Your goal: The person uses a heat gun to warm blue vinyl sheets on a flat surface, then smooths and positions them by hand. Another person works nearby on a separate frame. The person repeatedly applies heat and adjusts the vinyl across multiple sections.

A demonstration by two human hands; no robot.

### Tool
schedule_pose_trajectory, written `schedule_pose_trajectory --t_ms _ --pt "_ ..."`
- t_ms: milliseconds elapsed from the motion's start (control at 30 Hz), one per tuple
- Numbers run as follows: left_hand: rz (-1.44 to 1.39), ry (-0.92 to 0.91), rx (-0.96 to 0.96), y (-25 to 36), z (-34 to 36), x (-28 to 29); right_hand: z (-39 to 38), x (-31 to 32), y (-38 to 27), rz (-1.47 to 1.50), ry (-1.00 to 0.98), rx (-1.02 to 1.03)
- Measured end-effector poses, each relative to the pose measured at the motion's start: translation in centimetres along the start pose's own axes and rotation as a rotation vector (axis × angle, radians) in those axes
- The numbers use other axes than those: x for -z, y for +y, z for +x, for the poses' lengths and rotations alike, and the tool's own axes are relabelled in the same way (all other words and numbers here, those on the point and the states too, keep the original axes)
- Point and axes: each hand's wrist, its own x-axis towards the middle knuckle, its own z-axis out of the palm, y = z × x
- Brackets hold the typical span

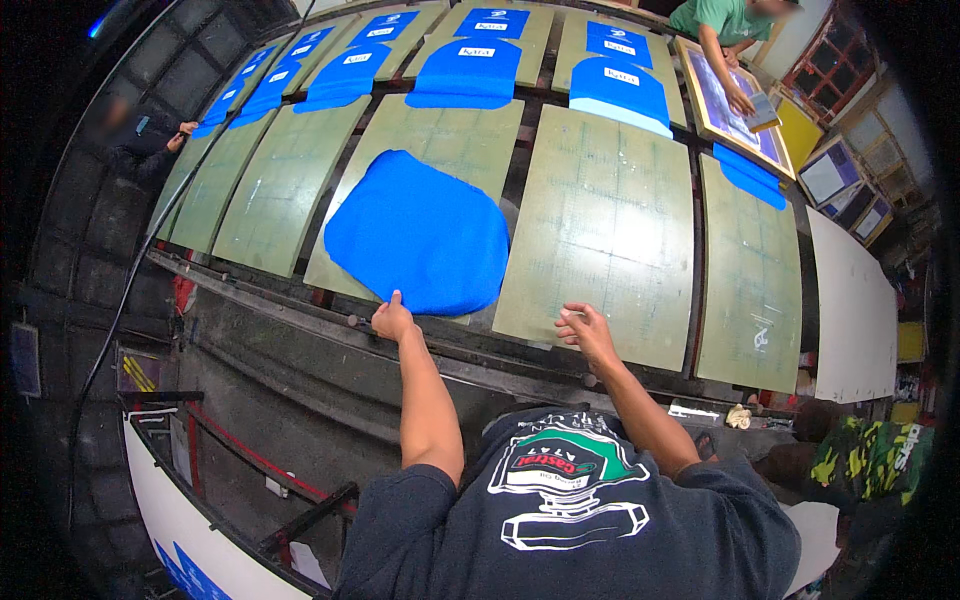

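A plain blue cut fabric piece lies partly rumpled on a greenish flat board, its right edge reaching the gap beside the neighbouring board. My left hand pinches the near left edge of this cloth between thumb and fingers. Over the near edge of the bare board to the right is my right hand, fingers loosely bent and apart, with nothing visible in them. Whether it touches that board I cannot tell.
Blue printed fabric pieces lie on several boards along the far side. A person in a green top leans over a framed screen at the far right. Another person's hands show at the left. A dark cable crosses the left side.
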Motion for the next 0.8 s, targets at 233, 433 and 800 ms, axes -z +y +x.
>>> schedule_pose_trajectory --t_ms 233,433,800 --pt "0.076 0.001 -0.108 1.7 -2.1 0.7 0.6 -1.1 -1.0 -0.016 -0.048 0.040" --pt "0.752 -0.056 -0.500 4.8 -2.4 3.3 -0.2 1.3 0.4 0.067 0.026 -0.070" --pt "0.116 -0.184 -0.210 -0.2 2.1 0.2 1.7 2.2 0.7 0.013 0.042 -0.024"
